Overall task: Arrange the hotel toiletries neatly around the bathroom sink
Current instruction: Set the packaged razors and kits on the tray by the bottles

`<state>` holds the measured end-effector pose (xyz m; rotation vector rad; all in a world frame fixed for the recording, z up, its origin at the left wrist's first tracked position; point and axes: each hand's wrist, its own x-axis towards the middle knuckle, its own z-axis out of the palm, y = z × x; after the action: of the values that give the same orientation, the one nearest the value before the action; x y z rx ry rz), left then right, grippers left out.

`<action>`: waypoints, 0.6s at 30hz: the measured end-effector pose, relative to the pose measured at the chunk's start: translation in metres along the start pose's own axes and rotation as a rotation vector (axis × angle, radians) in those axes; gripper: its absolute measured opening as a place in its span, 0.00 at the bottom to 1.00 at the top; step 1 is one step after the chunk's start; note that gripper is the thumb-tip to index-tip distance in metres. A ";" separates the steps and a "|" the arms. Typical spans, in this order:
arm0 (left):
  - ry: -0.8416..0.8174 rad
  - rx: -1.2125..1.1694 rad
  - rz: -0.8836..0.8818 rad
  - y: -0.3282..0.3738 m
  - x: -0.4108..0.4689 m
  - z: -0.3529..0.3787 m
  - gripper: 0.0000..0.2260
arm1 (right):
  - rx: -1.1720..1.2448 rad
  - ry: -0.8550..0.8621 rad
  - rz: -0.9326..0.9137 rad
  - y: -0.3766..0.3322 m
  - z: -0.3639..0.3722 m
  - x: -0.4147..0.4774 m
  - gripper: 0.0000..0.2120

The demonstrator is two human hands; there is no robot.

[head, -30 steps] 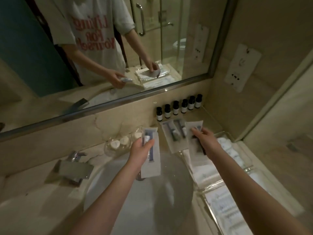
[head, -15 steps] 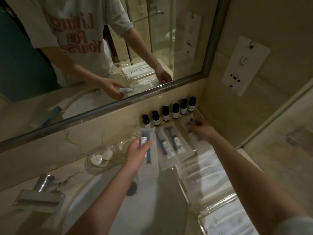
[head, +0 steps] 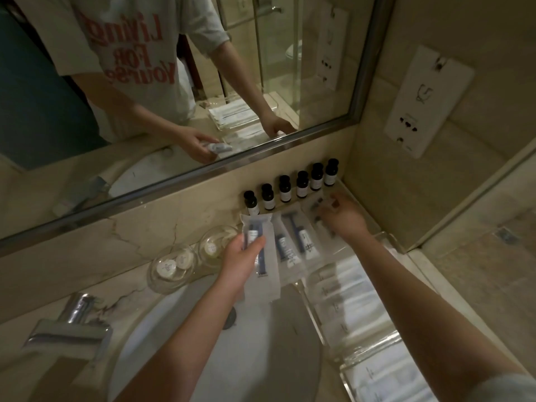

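My left hand (head: 242, 262) holds a clear toothbrush packet (head: 261, 274) upright over the far rim of the white sink (head: 179, 343). Two more clear packets (head: 298, 245) lie side by side on the counter just right of it. My right hand (head: 343, 217) rests on another packet (head: 316, 206) in the back right corner, fingers spread over it; whether it grips the packet is unclear. Several small dark bottles (head: 301, 184) stand in a row against the wall under the mirror.
Two glass dishes (head: 174, 269) with round wrapped soaps sit behind the sink on the left. A chrome faucet (head: 69, 329) is at the left. A clear tray (head: 365, 352) with white packets lies along the right counter. A socket panel (head: 426, 103) is on the right wall.
My right hand has moved with its packet from the sink's right rim back into the corner by the bottles. My left hand keeps hold of the toothbrush packet. My view shifted right.
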<state>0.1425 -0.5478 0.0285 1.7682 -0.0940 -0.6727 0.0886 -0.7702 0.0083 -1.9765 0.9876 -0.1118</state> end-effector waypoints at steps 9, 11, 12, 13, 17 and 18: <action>0.006 -0.146 0.055 0.035 -0.019 0.009 0.09 | 0.323 -0.307 -0.239 -0.022 0.012 -0.091 0.12; -0.010 -0.186 0.077 0.041 -0.026 0.012 0.10 | 0.435 -0.417 -0.232 -0.025 0.020 -0.109 0.13; -0.029 -0.204 0.082 0.042 -0.029 0.014 0.11 | 0.495 -0.389 -0.224 -0.027 0.024 -0.115 0.12; -0.045 -0.229 0.080 0.044 -0.032 0.014 0.11 | 0.544 -0.335 -0.216 -0.029 0.027 -0.120 0.11; -0.066 -0.298 0.097 0.046 -0.043 0.013 0.07 | 0.529 -0.148 -0.234 -0.033 0.023 -0.129 0.07; -0.054 -0.315 0.093 0.045 -0.045 0.011 0.09 | 0.516 -0.125 -0.250 -0.033 0.020 -0.130 0.06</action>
<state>0.1125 -0.5543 0.0853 1.4355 -0.1016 -0.6309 0.0288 -0.6591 0.0584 -1.5957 0.5557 -0.3422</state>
